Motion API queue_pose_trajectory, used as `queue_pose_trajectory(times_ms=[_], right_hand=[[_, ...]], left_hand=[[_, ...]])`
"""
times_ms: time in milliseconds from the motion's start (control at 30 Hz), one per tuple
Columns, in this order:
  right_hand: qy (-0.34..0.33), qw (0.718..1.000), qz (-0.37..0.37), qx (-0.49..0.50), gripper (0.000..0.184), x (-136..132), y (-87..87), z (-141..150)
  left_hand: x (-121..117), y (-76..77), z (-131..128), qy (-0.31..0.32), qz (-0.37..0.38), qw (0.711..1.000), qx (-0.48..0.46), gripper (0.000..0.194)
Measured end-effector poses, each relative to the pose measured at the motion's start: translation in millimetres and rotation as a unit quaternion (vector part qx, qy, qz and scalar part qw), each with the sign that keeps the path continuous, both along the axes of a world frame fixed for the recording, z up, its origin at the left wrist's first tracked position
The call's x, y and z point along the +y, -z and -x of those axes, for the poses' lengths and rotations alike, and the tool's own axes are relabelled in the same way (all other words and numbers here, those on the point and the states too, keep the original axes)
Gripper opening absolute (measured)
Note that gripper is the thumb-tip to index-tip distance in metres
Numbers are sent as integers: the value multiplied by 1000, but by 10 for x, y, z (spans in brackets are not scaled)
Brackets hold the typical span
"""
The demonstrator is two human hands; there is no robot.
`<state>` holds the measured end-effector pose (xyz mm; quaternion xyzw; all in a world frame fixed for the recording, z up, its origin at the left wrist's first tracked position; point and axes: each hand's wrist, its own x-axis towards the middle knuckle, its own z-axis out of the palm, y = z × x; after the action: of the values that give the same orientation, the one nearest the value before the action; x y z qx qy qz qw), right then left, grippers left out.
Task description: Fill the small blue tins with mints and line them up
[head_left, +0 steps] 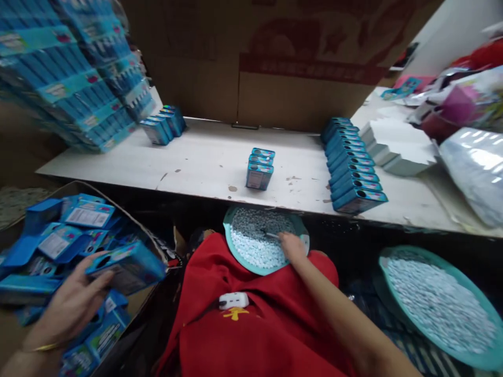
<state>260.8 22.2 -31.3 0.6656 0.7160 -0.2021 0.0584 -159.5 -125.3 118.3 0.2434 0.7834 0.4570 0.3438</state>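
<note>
My left hand (73, 306) grips a small blue box (126, 264) above a cardboard carton (84, 187) full of the same blue boxes at lower left. My right hand (293, 246) rests in a teal bowl (230, 238) of small white pellets on my red-clothed lap. Its fingers are closed around a small scoop-like tool (269, 234) that I cannot make out well. On the white table (204, 162) stand three blue boxes (259, 167) in the middle.
A row of several blue boxes (351, 165) lies at the table's right, beside folded white cartons (396, 146). More boxes (163, 124) and a tall stack (74, 68) stand at left. A second teal bowl (440, 303) of pellets sits at lower right. Plastic bags (471, 167) lie far right.
</note>
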Motion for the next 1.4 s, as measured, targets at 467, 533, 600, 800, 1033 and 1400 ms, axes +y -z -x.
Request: queue_pose_trajectory(times_ms=[467, 533, 600, 800, 1033, 1400], right_hand=[[37, 956, 56, 285, 38, 149, 311, 77], [35, 944, 53, 325, 39, 153, 99, -82], [29, 940, 45, 338, 38, 169, -153, -194], [-82, 964, 18, 252, 40, 251, -893, -167], [-165, 986, 14, -33, 32, 230, -1400, 211], [-184, 979, -42, -79, 31, 96, -1563, 260]], left_hand=[[1175, 1124, -1506, 294, -122, 947, 41, 42], [1227, 1166, -1557, 304, -125, 942, 68, 42], [1276, 1187, -1636, 320, -125, 935, 93, 42], [1395, 1240, -1959, 378, -138, 900, 167, 36], [1375, 1279, -2060, 416, -139, 874, 208, 35], [1305, 1211, -1996, 395, -139, 888, 191, 34]])
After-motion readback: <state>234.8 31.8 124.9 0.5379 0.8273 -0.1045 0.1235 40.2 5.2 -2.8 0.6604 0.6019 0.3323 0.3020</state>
